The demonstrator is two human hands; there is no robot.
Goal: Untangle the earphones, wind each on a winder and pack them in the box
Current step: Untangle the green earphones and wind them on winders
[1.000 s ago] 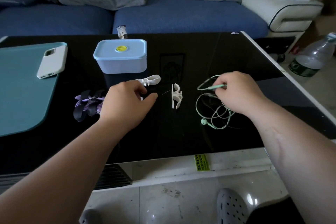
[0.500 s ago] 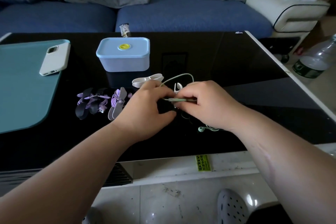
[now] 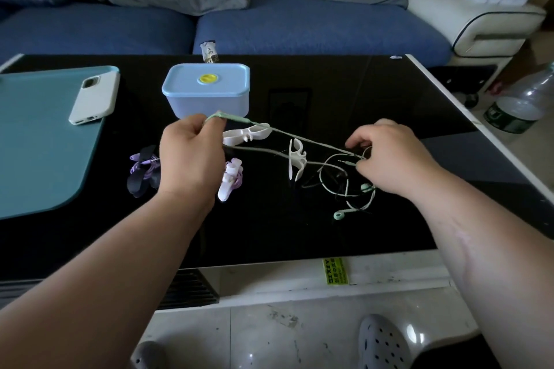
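Here the mint-green earphones point(image 3: 311, 144) are stretched above the black worktop point(image 3: 374, 90), on the person's side of the pale blue lidded box point(image 3: 207, 90). The left hand point(image 3: 192, 156) is right in front of the box, its fingers point(image 3: 213, 129) pinching one end of the green cable up against the box's near wall. The right hand point(image 3: 392, 159) is in front of the box and well off to its right, its fingers point(image 3: 358, 141) curled round the cable where the strands bunch together. Two strands run taut between the hands. Below the right hand the remaining cable hangs in loose tangled loops, with both earbuds point(image 3: 338, 215) lying on the worktop, farther from the box than anything else on the glass.

Two bare white winders lie under the stretched strands: one flat winder point(image 3: 248, 135) just in front of the box, and one standing on edge point(image 3: 295, 159) in front of the box and a little to its right. A winder wrapped in lilac cable point(image 3: 229, 181) is in front of the box beside the left wrist, and a dark purple bundle point(image 3: 142, 172) is in front of the box to its left. Left of the box, a white phone point(image 3: 94, 99) rests on a teal mat point(image 3: 36, 144).
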